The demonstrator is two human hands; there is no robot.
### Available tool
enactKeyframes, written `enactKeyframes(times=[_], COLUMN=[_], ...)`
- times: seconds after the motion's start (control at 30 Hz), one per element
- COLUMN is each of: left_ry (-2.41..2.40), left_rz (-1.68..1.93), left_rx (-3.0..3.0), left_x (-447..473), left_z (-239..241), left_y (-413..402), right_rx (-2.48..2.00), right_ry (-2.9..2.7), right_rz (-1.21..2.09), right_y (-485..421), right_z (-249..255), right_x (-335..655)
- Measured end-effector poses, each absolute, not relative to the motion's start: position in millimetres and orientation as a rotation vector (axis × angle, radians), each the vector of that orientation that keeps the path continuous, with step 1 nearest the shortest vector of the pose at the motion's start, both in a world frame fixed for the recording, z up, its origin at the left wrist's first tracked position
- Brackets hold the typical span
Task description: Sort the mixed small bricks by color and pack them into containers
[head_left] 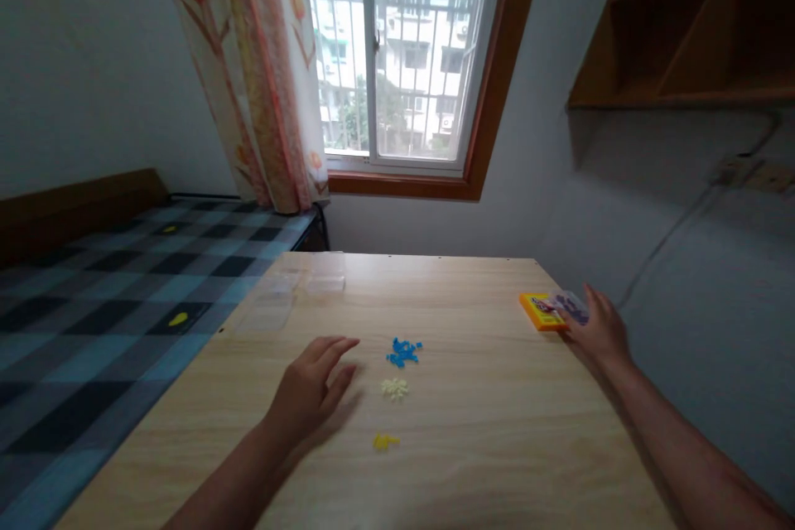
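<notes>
My left hand [314, 377] hovers over the left part of the table, fingers stretched out and holding nothing. To its right lies a loose pile of small blue pieces [403, 353]. Nearer to me are a small heap of pale cream pieces [394, 388] and a few yellow pieces [385, 441]. At the table's right edge, my right hand [599, 327] grips a small clear plastic box [570, 306] with dark purple pieces inside. This box is beside or over an orange-and-yellow box [542, 312] with printing on top. My fingers partly hide the clear box.
Clear plastic boxes [326, 273] stand at the back left of the wooden table [472, 397]. A bed with a checked cover [124, 281] adjoins on the left. Ahead are a curtain [261, 74] and a window [416, 50]; a wooden shelf [671, 50] hangs at right.
</notes>
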State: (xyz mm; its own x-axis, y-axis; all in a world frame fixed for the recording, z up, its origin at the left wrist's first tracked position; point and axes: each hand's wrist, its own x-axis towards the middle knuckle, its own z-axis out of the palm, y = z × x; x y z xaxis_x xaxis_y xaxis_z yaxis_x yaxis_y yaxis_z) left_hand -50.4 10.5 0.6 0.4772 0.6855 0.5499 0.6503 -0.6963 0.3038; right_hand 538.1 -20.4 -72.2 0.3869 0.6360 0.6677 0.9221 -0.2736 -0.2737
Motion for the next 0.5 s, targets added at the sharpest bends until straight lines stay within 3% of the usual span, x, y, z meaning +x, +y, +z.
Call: enactKeyframes(times=[0.13,0.27,0.4,0.5], left_ry=[1.63,1.928,1.933,1.892], left_rz=[0.697,0.465,0.198,0.244], left_rx=[2.72,2.717,2.682,2.677], left_x=[-80.3,-135.2,-164.0,-146.7], left_z=[11.1,9.8,7.6,17.3], left_y=[39.8,77.7,94.7,85.0], right_rx=[-1.739,-1.467,-1.321,-1.266], right_ry=[-1.369,-1.318,-1.286,-1.365], right_rz=[-0.866,-0.955,-0.925,-0.774], right_y=[-49.9,-90.9,-114.8,-113.4], right_z=[-45.8,-18.9,1.8,7.7], right_x=[507.4,465.6,420.7,381.7])
